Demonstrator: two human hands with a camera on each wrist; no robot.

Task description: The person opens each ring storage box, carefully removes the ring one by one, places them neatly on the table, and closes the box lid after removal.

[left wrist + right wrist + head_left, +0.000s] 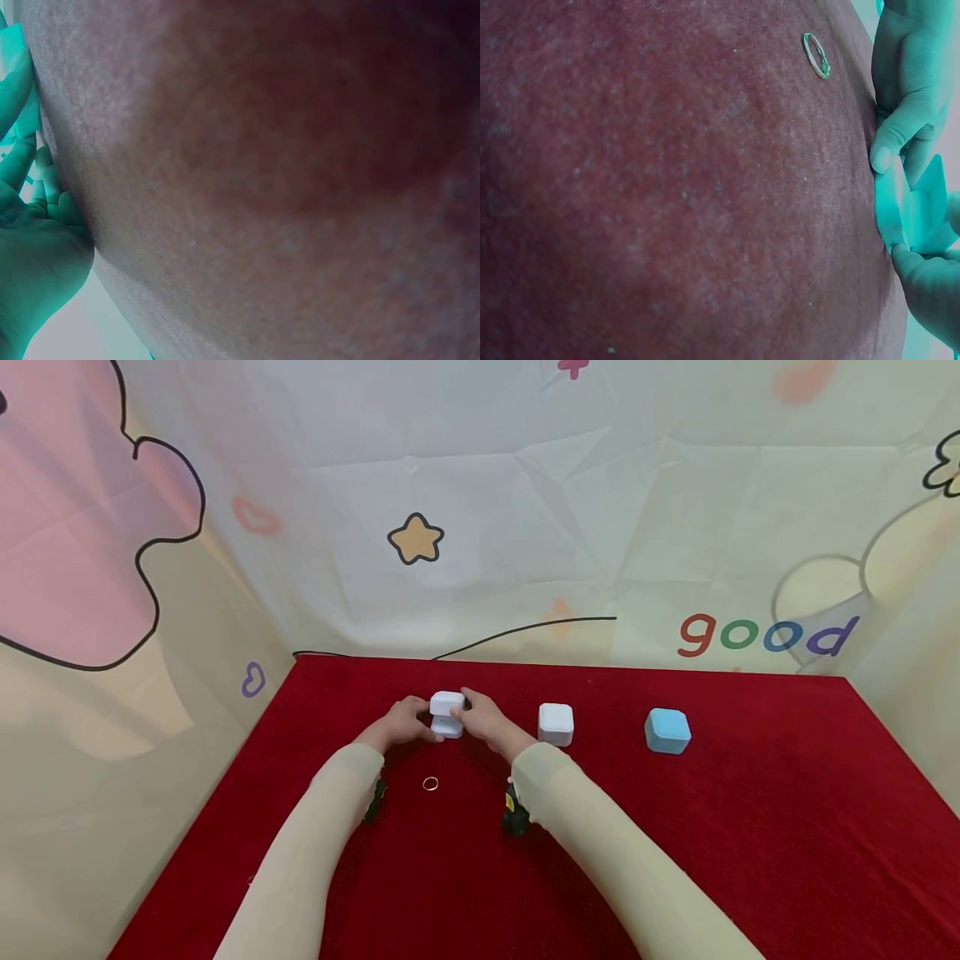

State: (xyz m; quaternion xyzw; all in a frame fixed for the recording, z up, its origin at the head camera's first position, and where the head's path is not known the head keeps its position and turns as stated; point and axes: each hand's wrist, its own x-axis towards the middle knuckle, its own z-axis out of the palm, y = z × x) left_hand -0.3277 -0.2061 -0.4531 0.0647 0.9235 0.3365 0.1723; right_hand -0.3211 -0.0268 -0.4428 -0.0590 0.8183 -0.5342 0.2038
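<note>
A small white ring box [447, 727] stands on the red cloth with its lid partly raised, its opening facing the person. My left hand [403, 722] grips it from the left, thumb low by the base. From the right, my right hand [486, 720] holds it, thumb in front near the lid's edge and fingers behind. In the right wrist view the ring box [922, 214] looks teal and its hollow inside shows between both hands. A thin gold ring [431, 783] lies on the cloth, nearer the person than the box.
A second white box [556, 724], closed, stands right of my right hand. Farther right is a closed light-blue box [667, 731]. Red cloth [750, 843] covers the table, and a printed curtain [480, 527] hangs behind it. Dark wrist devices [515, 814] sit under the sleeves.
</note>
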